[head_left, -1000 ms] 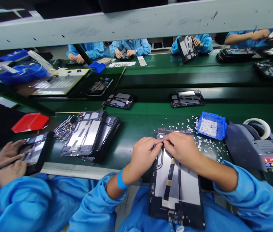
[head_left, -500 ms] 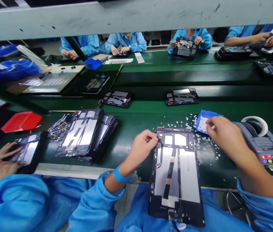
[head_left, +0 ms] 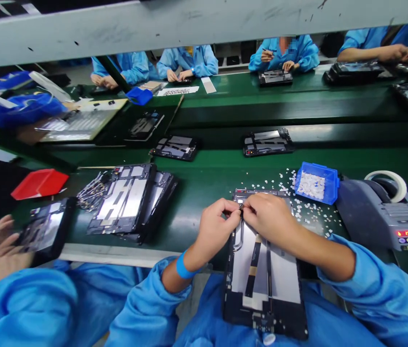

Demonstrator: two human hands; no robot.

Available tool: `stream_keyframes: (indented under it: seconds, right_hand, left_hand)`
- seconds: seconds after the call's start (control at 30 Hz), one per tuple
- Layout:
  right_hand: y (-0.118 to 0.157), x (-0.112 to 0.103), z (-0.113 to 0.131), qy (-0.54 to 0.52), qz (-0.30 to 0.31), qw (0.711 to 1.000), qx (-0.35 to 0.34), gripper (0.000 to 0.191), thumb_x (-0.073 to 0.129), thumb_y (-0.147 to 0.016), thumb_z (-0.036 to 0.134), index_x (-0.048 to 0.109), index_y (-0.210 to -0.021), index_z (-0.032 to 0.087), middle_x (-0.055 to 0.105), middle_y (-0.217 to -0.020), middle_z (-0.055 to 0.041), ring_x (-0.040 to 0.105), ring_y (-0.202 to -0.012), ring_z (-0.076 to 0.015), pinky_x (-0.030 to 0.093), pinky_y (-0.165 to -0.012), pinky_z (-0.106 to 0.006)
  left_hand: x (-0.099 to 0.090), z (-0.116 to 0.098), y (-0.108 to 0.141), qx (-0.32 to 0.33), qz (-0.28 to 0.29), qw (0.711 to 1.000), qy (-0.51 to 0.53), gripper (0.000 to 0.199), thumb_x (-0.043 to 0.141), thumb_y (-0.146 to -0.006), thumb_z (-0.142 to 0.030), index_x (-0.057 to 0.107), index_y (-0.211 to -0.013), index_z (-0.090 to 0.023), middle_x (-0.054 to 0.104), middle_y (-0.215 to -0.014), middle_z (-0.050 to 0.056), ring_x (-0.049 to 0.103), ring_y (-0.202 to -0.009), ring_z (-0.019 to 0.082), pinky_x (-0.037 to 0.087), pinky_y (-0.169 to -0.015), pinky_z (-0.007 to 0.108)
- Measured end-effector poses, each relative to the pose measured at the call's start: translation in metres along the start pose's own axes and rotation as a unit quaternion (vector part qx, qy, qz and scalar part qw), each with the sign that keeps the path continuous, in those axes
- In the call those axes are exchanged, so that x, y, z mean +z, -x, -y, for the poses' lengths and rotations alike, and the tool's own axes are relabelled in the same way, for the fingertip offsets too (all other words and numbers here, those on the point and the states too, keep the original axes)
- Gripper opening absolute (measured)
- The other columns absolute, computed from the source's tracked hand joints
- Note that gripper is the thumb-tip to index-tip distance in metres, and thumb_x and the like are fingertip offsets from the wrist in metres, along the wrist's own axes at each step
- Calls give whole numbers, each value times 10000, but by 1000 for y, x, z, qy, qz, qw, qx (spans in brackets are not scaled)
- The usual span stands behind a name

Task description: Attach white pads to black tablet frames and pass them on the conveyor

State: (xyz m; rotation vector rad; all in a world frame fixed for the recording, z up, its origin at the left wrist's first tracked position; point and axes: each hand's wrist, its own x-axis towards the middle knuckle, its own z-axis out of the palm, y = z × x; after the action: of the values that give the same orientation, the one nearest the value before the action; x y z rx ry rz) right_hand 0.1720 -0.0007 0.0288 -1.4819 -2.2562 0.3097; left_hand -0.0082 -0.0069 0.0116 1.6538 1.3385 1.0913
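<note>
Both left hand (head_left: 218, 221) and right hand (head_left: 272, 217) pinch seemingly one piece (head_left: 240, 206) over a tablet (head_left: 284, 286).

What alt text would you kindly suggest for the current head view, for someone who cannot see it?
A person's left hand and right hand pinch at something tiny near the upper left of a tablet-like device. On the green bench, a blue tray of white bits sits beside a grey tape dispenser; similar devices are stacked at left.
</note>
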Motion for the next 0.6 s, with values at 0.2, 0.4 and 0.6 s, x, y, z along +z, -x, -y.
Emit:
stream_keyframes:
  seconds: [0.2,0.4,0.6]
  right_hand:
    - [-9,-2,3,-52,5,999,-2,149,565,-820,99,632,-733,200,689,-756,-40,588,-717,-174,366,-679,-279]
    - [0,-38,-54,-10,-68,994,89,121,561,-817,149,604,-723,212,672,-753,-33,583,-713,-182,347,-650,-282]
    - [38,-80,-139,190,4,944,270,275,552,-902,300,615,-649,213,647,-648,-89,564,-592,-231,275,-584,-333]
  left_hand:
    - [-1,1,-5,-29,18,999,29,44,651,-788,-202,676,-752,-197,766,-827,24,700,-775,170,543,-718,282]
    - [-3,4,-8,-82,21,994,70,80,672,-785,-242,640,-738,-186,760,-844,41,681,-762,165,522,-686,268]
    - [-20,1,-6,-39,46,998,24,126,660,-870,-277,672,-781,-189,748,-805,35,666,-721,160,515,-655,267]
